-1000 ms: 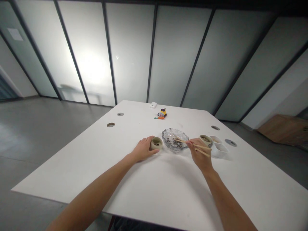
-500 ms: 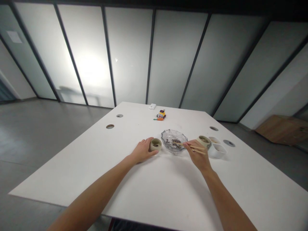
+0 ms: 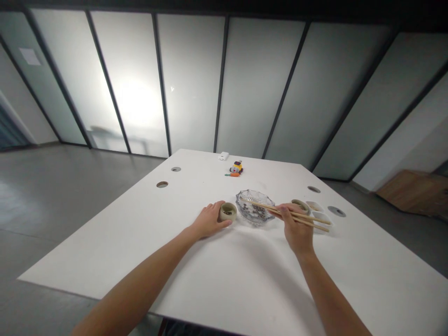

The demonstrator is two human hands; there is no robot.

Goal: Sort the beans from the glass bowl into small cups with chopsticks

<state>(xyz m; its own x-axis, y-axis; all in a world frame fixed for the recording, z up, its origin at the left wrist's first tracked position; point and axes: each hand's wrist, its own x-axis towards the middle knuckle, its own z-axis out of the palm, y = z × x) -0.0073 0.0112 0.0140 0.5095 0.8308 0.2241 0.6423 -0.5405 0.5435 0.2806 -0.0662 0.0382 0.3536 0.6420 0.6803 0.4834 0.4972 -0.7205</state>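
Note:
My left hand [image 3: 209,221] is curled round the left side of a small pale-green cup [image 3: 228,216], which stands upright on the table with a few dark bits inside. A pair of wooden chopsticks [image 3: 304,218] is held in my right hand [image 3: 297,231]. Their thin ends reach over a clear glass bowl [image 3: 241,209] with a scalloped rim. Small dark pieces, too small to name, lie in the bowl. Whether the tips hold a piece I cannot tell.
Beyond my right hand stand a second green cup [image 3: 300,204] and white containers [image 3: 314,205], partly hidden. Farther back on the white table [image 3: 196,275] are a yellow toy vehicle [image 3: 237,167], an orange carrot-shaped piece [image 3: 234,175] and a white box [image 3: 223,156]. Round holes pierce the tabletop near both sides.
My right hand has lifted and shifted slightly right, and the chopsticks' tips have risen from the dark pieces toward the bowl's left side. My left hand stays on the cup.

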